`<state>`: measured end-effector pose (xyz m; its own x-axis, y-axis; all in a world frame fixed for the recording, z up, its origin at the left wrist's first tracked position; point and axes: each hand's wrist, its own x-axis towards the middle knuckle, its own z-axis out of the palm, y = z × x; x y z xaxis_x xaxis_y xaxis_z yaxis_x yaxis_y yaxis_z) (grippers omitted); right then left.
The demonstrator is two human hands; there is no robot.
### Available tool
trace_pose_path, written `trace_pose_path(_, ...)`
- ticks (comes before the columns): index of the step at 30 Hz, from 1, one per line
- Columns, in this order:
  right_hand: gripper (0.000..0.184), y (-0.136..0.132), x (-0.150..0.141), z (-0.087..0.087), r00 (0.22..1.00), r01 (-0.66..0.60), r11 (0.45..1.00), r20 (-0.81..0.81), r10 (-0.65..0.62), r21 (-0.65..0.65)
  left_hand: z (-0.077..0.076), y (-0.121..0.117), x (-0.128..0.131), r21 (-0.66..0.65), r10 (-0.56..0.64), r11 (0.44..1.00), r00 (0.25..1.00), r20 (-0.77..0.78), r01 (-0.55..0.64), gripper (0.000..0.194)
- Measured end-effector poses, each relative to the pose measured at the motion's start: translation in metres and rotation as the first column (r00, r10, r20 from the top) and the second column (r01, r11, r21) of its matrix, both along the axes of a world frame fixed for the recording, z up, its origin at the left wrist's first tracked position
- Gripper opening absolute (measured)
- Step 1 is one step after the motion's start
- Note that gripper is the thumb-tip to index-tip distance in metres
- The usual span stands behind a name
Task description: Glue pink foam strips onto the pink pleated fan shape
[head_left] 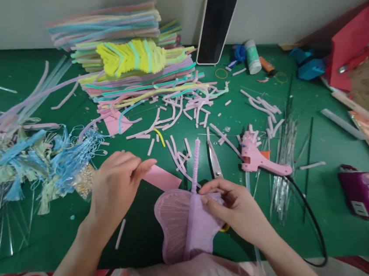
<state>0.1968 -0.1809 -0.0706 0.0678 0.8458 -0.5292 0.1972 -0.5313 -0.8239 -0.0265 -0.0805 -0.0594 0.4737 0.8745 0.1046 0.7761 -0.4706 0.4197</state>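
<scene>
My right hand (232,203) pinches a lilac wing-shaped craft piece (175,222) near its top, where a twisted lilac pipe-cleaner stem (196,163) sticks up. The piece has ribbed, translucent fabric on its left side and rests low, by the table's front edge. To its upper left, my left hand (116,182) is closed with the thumb pointing right; whatever its curled fingers hold, if anything, is hidden. A pink card (162,178) lies just right of that thumb. Scissors (215,163) lie behind my right hand, partly covered by it.
Bundled pipe cleaners (130,58) are stacked at the back beside a leaning phone (220,20). Cut lilac pieces (197,106) litter the middle. A pink glue gun (259,158) with a black cord lies right, near silvery strips (284,167). Blue tassels (64,155) are heaped left.
</scene>
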Motion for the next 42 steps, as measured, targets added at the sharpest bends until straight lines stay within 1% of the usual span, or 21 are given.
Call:
trace_pose_path(2, 0.017, 0.0, -0.001, -0.001, 1.0, -0.001, 1.0, 0.006, 0.001, 0.0, 0.001, -0.006, 0.003, -0.122, -0.091, 0.988, 0.994, 0.061, 0.098, 0.015)
trace_pose_path(4, 0.017, 0.001, -0.001, -0.001, 1.0, -0.004, 1.0, 0.001, 0.004, 0.007, 0.002, -0.015, 0.01, -0.252, -0.176, 0.946, 0.975, 0.136, 0.206, 0.026)
trace_pose_path(5, 0.017, 0.001, -0.001, -0.002, 1.0, -0.008, 1.0, -0.006, 0.008, 0.011, 0.002, -0.02, 0.014, -0.276, -0.216, 0.927, 0.963, 0.161, 0.254, 0.028)
trace_pose_path(8, 0.016, 0.0, -0.002, -0.002, 1.0, -0.018, 1.0, -0.003, 0.018, 0.02, -0.003, -0.03, 0.024, -0.257, -0.287, 0.911, 0.944, 0.166, 0.322, 0.011)
trace_pose_path(13, 0.017, -0.002, -0.001, -0.005, 0.999, -0.04, 0.999, 0.008, 0.04, -0.008, -0.012, -0.031, 0.03, -0.188, -0.324, 0.924, 0.942, 0.083, 0.334, 0.017)
trace_pose_path(16, 0.019, -0.001, 0.0, -0.005, 0.999, -0.039, 0.999, 0.004, 0.039, -0.024, -0.011, -0.028, 0.027, -0.189, -0.274, 0.942, 0.96, 0.05, 0.278, 0.016)
trace_pose_path(20, 0.017, -0.001, 0.0, -0.001, 0.999, -0.038, 0.999, 0.004, 0.038, -0.027, -0.008, -0.02, 0.012, -0.11, -0.106, 0.989, 0.993, -0.049, 0.1, 0.02)
trace_pose_path(23, 0.013, -0.002, 0.0, 0.003, 0.999, -0.015, 1.0, -0.042, 0.016, 0.014, -0.006, -0.014, -0.003, -0.068, 0.009, 0.998, 0.998, -0.064, -0.014, 0.036)
trace_pose_path(25, 0.012, -0.002, 0.0, 0.005, 0.997, 0.007, 0.998, -0.072, -0.003, 0.058, -0.004, -0.011, -0.009, -0.119, 0.076, 0.99, 0.997, -0.02, -0.078, 0.043)
trace_pose_path(27, 0.011, -0.003, 0.001, 0.006, 0.995, 0.035, 0.995, -0.094, -0.026, 0.094, -0.001, -0.009, -0.01, -0.241, 0.143, 0.963, 0.987, 0.067, -0.123, 0.041)
trace_pose_path(28, 0.011, -0.003, 0.001, 0.007, 0.994, 0.049, 0.993, -0.104, -0.037, 0.109, 0.001, -0.008, -0.008, -0.33, 0.168, 0.937, 0.976, 0.137, -0.115, 0.036)
trace_pose_path(29, 0.011, -0.002, 0.002, 0.007, 0.993, 0.061, 0.991, -0.112, -0.048, 0.122, 0.004, -0.008, -0.004, -0.43, 0.19, 0.899, 0.956, 0.222, -0.079, 0.029)
trace_pose_path(30, 0.01, -0.002, 0.002, 0.007, 0.992, 0.072, 0.988, -0.117, -0.056, 0.133, 0.007, -0.008, 0.0, -0.533, 0.198, 0.846, 0.924, 0.326, 0.007, 0.022)
trace_pose_path(31, 0.01, -0.002, 0.002, 0.007, 0.991, 0.078, 0.986, -0.118, -0.061, 0.145, 0.01, -0.008, 0.005, -0.625, 0.224, 0.774, 0.881, 0.416, 0.098, 0.02)
trace_pose_path(32, 0.009, -0.001, 0.002, 0.007, 0.991, 0.082, 0.984, -0.114, -0.064, 0.159, 0.012, -0.009, 0.011, -0.689, 0.241, 0.697, 0.841, 0.484, 0.197, 0.025)
trace_pose_path(33, 0.009, 0.0, 0.002, 0.007, 0.992, 0.084, 0.981, -0.103, -0.067, 0.175, 0.014, -0.01, 0.016, -0.734, 0.253, 0.621, 0.817, 0.518, 0.274, 0.029)
trace_pose_path(34, 0.008, 0.0, 0.001, 0.007, 0.994, 0.086, 0.978, -0.088, -0.07, 0.188, 0.016, -0.011, 0.021, -0.765, 0.26, 0.563, 0.811, 0.524, 0.313, 0.035)
trace_pose_path(35, 0.008, 0.001, 0.001, 0.007, 0.995, 0.086, 0.977, -0.074, -0.072, 0.197, 0.017, -0.013, 0.026, -0.784, 0.254, 0.533, 0.823, 0.508, 0.319, 0.041)
trace_pose_path(37, 0.008, 0.001, -0.002, 0.008, 0.996, 0.081, 0.974, -0.06, -0.07, 0.211, 0.019, -0.016, 0.034, -0.804, 0.245, 0.528, 0.857, 0.453, 0.273, 0.047)
trace_pose_path(39, 0.008, 0.001, -0.004, 0.009, 0.996, 0.075, 0.971, -0.063, -0.062, 0.227, 0.019, -0.018, 0.039, -0.804, 0.243, 0.548, 0.876, 0.417, 0.231, 0.043)
trace_pose_path(42, 0.009, 0.002, -0.004, 0.011, 0.998, 0.062, 0.961, -0.041, -0.053, 0.269, 0.018, -0.021, 0.043, -0.798, 0.258, 0.569, 0.878, 0.402, 0.198, 0.037)
